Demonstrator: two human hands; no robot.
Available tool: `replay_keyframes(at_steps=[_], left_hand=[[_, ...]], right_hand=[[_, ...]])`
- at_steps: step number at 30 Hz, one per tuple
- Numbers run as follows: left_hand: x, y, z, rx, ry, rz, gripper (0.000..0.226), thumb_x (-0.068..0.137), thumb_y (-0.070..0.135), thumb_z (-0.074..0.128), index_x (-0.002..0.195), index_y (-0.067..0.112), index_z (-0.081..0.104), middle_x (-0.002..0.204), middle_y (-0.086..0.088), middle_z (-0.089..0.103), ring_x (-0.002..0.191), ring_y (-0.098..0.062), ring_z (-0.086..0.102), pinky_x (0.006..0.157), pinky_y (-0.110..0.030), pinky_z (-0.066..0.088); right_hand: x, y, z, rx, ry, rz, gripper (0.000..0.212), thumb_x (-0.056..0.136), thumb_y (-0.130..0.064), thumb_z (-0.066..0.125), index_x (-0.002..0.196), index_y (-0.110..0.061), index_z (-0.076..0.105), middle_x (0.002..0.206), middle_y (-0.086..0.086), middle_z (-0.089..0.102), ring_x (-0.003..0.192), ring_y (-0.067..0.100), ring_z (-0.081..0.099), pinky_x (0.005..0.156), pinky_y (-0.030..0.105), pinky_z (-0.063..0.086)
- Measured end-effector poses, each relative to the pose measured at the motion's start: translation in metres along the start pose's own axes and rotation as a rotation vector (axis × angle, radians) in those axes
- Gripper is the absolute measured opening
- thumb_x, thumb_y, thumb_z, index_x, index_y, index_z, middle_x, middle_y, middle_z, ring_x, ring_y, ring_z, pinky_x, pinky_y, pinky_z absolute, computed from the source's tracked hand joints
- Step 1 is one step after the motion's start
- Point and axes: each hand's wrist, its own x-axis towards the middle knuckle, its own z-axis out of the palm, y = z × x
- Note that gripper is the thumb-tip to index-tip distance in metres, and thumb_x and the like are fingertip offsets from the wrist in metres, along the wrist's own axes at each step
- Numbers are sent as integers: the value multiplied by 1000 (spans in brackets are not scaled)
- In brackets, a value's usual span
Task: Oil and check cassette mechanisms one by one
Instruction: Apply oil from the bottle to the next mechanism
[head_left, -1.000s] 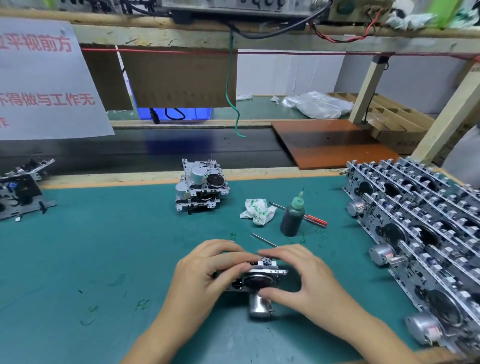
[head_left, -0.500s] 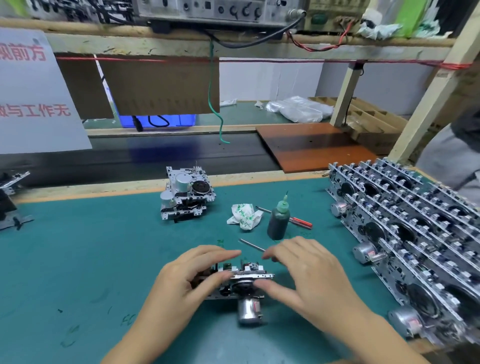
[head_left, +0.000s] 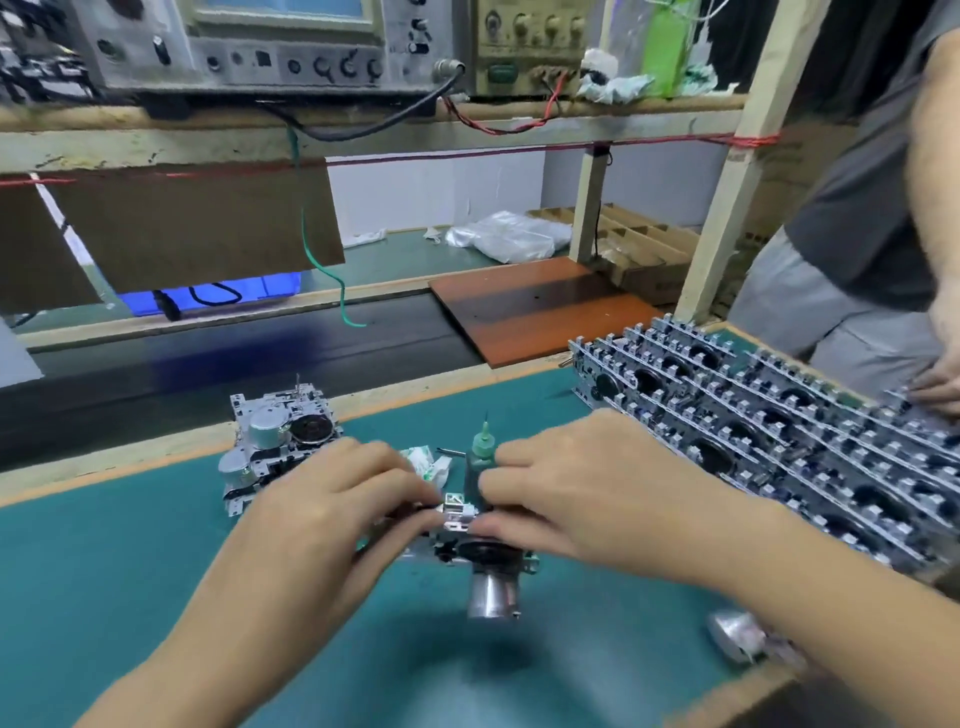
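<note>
A metal cassette mechanism (head_left: 478, 558) with a silver motor can at its front is held over the green mat. My left hand (head_left: 332, 514) grips its left end, thumb and fingers curled round it. My right hand (head_left: 587, 493) grips its right end, thumb under and fingers over the top. A dark oil bottle (head_left: 480, 457) with a green needle cap stands just behind the hands, partly hidden. A small stack of two mechanisms (head_left: 275, 441) sits behind at the left. Several rows of mechanisms (head_left: 779, 436) are stacked at the right.
A crumpled white and green wrapper (head_left: 428, 462) lies beside the bottle. A loose motor (head_left: 737, 636) lies near the mat's front right edge. Another person (head_left: 883, 197) stands at the right, a hand on the stacked mechanisms. A dark conveyor belt (head_left: 208, 364) runs behind the mat.
The view has tilted up and the hands have lifted the mechanism slightly. My right hand's fingers have closed down onto its top. Another person has come into view at the right.
</note>
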Motion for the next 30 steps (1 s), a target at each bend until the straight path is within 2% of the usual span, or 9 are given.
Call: replay_keyframes(at_steps=[3,6,8,12,16,19,23,28,30], left_hand=[[59,15,8,-69,-7,53,25,86,41,54,82,22,71,82,13,60,75,-7,52,66,-22,42],[121,33,30,-157,-60,85,15,86,37,67,86,23,73,86,11,61,81,-12,57,69,-35,48],[158,45,50,-153,-63,126,15,85,36,66,89,24,73,88,13,59,85,-10,55,69,-31,45],[233,79,107,-94,16,217,16,89,38,62,95,26,71,95,8,62,88,-10,54,60,-22,31],[291,114,163,-109,-4,268,19,93,35,57,104,24,67,106,3,60,101,-17,55,71,-29,43],[314,137,202,-172,-138,329,25,95,30,53,117,20,62,117,0,56,106,-18,54,79,-27,40],[318,170,250,-161,-477,441,37,99,26,46,131,9,49,129,-10,49,116,-27,50,91,-38,41],[293,196,297,-159,-752,451,51,102,44,31,128,7,53,129,-14,53,116,-30,50,90,-37,39],[283,198,309,-191,-771,412,53,101,47,31,133,9,50,134,-13,50,121,-29,47,91,-36,37]], right_hand=[[-23,37,-28,33,78,93,41,92,-44,36,64,-20,54,56,-7,48,45,16,49,39,24,28],[-48,81,-44,66,89,227,41,91,-49,34,61,-21,40,51,-10,35,47,9,37,44,27,29],[-65,112,-49,120,84,320,43,91,-51,39,61,-20,36,50,-8,33,49,11,36,49,27,29],[-108,179,-57,90,129,447,42,91,-38,50,59,-12,43,50,-3,40,47,12,38,51,30,29],[-151,231,-54,-148,155,532,34,87,-20,62,60,-5,50,51,6,47,46,24,47,49,31,35],[-188,256,-43,-219,87,663,28,86,-12,68,64,-3,53,60,17,56,54,33,58,51,41,44],[-240,265,-16,-215,-29,801,33,89,-16,64,68,-17,38,67,19,56,63,35,59,56,43,42],[-287,250,25,-109,-279,913,31,96,-30,50,70,-23,35,76,1,53,82,27,59,64,30,29],[-294,249,32,33,-222,973,40,95,-31,52,63,-27,29,66,-8,42,75,25,54,63,33,29]])
